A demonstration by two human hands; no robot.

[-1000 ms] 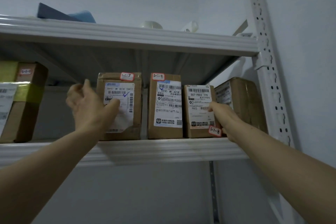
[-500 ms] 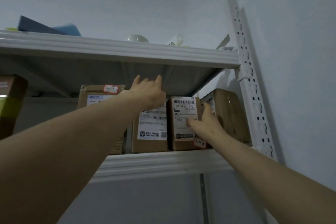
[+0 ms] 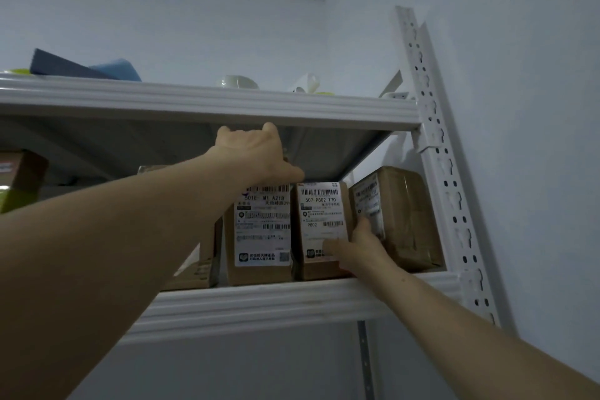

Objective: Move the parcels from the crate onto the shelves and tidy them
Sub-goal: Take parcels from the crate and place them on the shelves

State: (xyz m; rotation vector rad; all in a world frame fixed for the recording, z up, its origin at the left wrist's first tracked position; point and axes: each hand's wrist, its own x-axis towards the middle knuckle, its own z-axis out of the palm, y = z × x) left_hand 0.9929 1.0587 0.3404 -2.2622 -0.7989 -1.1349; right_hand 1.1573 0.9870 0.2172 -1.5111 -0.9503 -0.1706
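Since half a second ago: left hand point(image 3: 256, 153) goes from fingers spread at the top of the 501E parcel point(image 3: 261, 234) to hooked over it. Right hand point(image 3: 362, 248) keeps nearly the same spot.

Left hand: knuckles up just under the upper shelf point(image 3: 207, 104), fingers dropping out of sight behind the parcel's top edge, thumb on the top front corner. Reads as a grip on the top of the 501E parcel. Little room between knuckles and the shelf underside.

Right hand: thumb flat across the lower front of the 507 parcel point(image 3: 319, 217), fingers tucked into the gap between it and the taped parcel point(image 3: 402, 221). It pinches the 507 parcel's right edge.

Edges and room: 501E and 507 parcels stand touching, fronts at the lip of the lower shelf point(image 3: 292, 300). A narrow gap separates the 501E parcel from the left parcel point(image 3: 203, 266), which is mostly hidden by the left forearm. Taped parcel sits near the upright post point(image 3: 435, 172). Another box point(image 3: 19, 178) stands well apart at the left frame edge.

Surface and room: white metal shelving in a corner, pale wall point(image 3: 519, 107), dim light. On the upper shelf: a dark blue sheet point(image 3: 61, 66) and a white bowl point(image 3: 238, 82).

Orientation: 501E and 507 parcels upright, long axis vertical, labels facing out. Taped parcel upright, turned so its label faces left and forward.
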